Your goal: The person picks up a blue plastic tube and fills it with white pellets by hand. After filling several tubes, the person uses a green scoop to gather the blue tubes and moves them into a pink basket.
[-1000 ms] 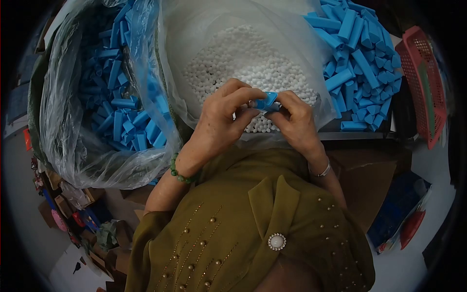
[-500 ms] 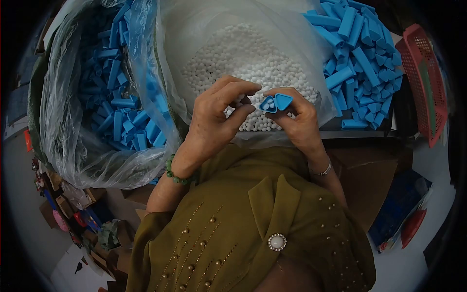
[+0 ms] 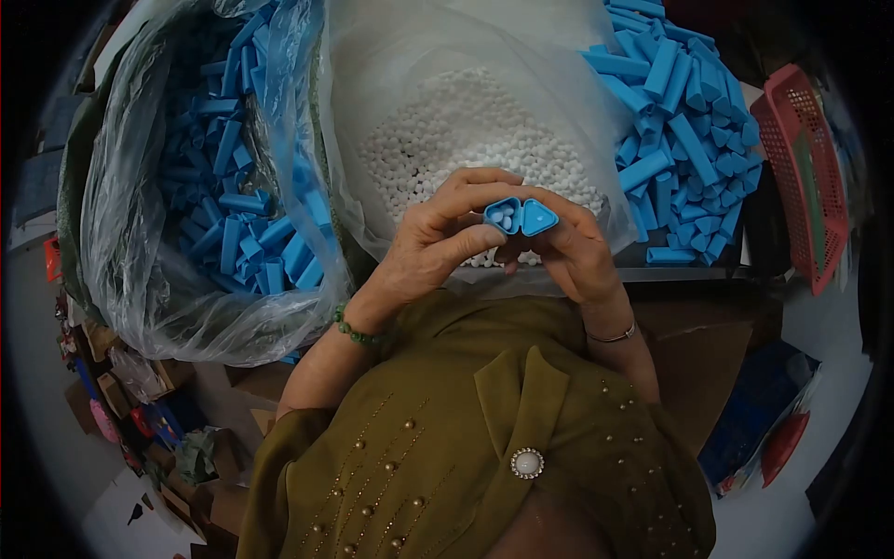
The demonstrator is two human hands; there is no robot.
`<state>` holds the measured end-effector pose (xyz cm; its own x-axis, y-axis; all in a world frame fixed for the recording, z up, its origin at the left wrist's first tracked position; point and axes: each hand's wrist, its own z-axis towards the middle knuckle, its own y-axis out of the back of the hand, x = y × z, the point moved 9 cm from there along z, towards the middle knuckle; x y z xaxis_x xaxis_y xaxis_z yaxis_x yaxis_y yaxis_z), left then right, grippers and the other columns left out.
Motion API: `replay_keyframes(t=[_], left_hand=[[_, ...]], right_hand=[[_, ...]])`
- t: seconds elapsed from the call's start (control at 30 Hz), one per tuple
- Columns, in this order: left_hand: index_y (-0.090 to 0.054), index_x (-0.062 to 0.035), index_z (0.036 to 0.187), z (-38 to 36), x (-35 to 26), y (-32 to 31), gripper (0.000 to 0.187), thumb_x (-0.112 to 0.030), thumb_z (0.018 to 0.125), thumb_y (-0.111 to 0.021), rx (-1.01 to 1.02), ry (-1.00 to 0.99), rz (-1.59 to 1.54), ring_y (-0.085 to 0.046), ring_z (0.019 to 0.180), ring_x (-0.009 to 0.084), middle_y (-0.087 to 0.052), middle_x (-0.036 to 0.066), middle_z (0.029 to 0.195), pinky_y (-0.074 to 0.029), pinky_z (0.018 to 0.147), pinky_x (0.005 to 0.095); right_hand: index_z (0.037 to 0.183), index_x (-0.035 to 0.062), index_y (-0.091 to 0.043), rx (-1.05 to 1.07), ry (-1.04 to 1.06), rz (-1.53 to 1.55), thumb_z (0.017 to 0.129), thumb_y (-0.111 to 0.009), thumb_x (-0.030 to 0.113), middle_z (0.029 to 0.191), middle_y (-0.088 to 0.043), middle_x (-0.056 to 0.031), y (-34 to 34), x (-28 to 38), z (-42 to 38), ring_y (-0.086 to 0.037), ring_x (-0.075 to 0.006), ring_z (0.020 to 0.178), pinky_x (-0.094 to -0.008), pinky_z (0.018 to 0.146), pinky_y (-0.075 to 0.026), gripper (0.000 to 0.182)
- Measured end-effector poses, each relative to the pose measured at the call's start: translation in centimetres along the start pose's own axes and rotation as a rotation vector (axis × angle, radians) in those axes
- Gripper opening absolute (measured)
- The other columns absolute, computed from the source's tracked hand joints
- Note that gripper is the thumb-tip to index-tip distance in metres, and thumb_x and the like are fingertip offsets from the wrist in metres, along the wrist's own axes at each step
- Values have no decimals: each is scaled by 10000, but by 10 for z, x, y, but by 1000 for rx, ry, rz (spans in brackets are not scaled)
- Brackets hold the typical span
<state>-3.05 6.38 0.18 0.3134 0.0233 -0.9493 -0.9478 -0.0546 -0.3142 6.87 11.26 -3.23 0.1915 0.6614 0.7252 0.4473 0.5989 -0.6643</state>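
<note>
At the left stands a wide, plastic-lined sack (image 3: 112, 224), its mouth spread so the loose blue tubes (image 3: 231, 244) inside lie exposed. Beside it, clear plastic sheeting (image 3: 372, 42) spreads beneath a bed of white balls (image 3: 475, 130), which probably keeps them together and off the table (image 3: 684, 274). A heap of three-sided blue cases (image 3: 689, 140) lies at the table's right, reaching down to its near edge; a pink basket (image 3: 792, 140) leans beyond it, at the right edge.

Over the near part of the balls, the left hand (image 3: 419, 247) grips a small open case (image 3: 498, 203) from the left, its thumb against the side. The right hand (image 3: 577, 252) is curled in from the other side, fingers behind the opened lid (image 3: 539, 217), likely to steady it. The mouth faces up, which should stop the few white balls inside (image 3: 506, 221) spilling and leaves them easy to see.
</note>
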Motion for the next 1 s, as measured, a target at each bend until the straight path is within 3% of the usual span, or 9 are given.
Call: replay_keyframes(t=[0.1,0.27,0.53,0.6,0.7,0.73,0.8,0.9,1.0], left_hand=[[-623,-49,1230,3,-2,-4,320,-88,913,-628,-25,-2,-43,-576,1006,163,-474,110,1262,-523,723,247],[-648,-86,1213,6,-8,-7,313,-89,900,-640,-23,-45,230,-574,962,160,-487,104,1244,-514,708,250],[-661,-86,1195,15,-28,-24,331,-53,866,-649,14,-28,462,-565,986,194,-477,107,1302,-499,822,332],[-573,-55,1297,16,-38,-30,446,-69,859,-653,44,-199,658,-557,1051,227,-444,126,1369,-475,901,363],[-331,8,1445,17,-48,-30,730,-184,849,-706,-50,-252,162,-524,1195,286,-404,163,1425,-387,1038,412],[-331,8,1445,17,-51,-26,730,-184,849,-706,-38,-260,162,-524,1195,286,-404,163,1425,-387,1038,412],[-370,-4,1430,16,-58,-9,707,-212,849,-714,-45,-302,454,-517,1211,295,-429,175,1404,-395,1031,417],[-408,-2,1407,10,-51,-1,676,-134,822,-720,-38,-257,500,-545,1168,283,-472,171,1357,-438,982,395],[-443,2,1382,3,-40,1,659,-84,793,-725,-30,-185,497,-572,1122,269,-495,163,1329,-466,939,378]], right_hand=[[1239,-59,-487,36,48,-22,930,-587,428,1026,-617,-130,-3,2,2,-661,-231,869,-341,693,-548,586],[1143,-25,-529,-76,57,-39,954,-533,172,962,-612,-89,-16,16,3,-643,-163,831,-296,716,-537,274],[1111,-10,-535,-99,115,-52,933,-504,110,894,-615,-60,-19,27,0,-611,-110,766,-258,666,-503,217],[1123,-20,-532,-10,139,-224,922,-478,91,1048,-603,-112,-23,43,-7,-625,-148,830,-282,722,-517,235],[1111,-15,-572,-30,262,-257,886,-530,43,1022,-625,-85,-30,91,-37,-600,-109,806,-250,689,-494,236],[1118,-32,-559,-21,555,-394,933,-486,100,1172,-597,-214,-25,118,-50,-639,-150,764,-252,686,-521,238],[1132,-22,-577,-278,752,-453,885,-520,5,1114,-612,-122,5,164,-84,-608,-122,821,-237,678,-500,256],[1124,-15,-589,-765,1002,-807,921,-546,84,1075,-628,-109,64,225,-123,-599,-123,781,-235,676,-501,230],[1090,21,-628,-1076,927,-1202,942,-559,155,979,-655,-79,130,250,-127,-582,-110,731,-253,679,-497,210]])
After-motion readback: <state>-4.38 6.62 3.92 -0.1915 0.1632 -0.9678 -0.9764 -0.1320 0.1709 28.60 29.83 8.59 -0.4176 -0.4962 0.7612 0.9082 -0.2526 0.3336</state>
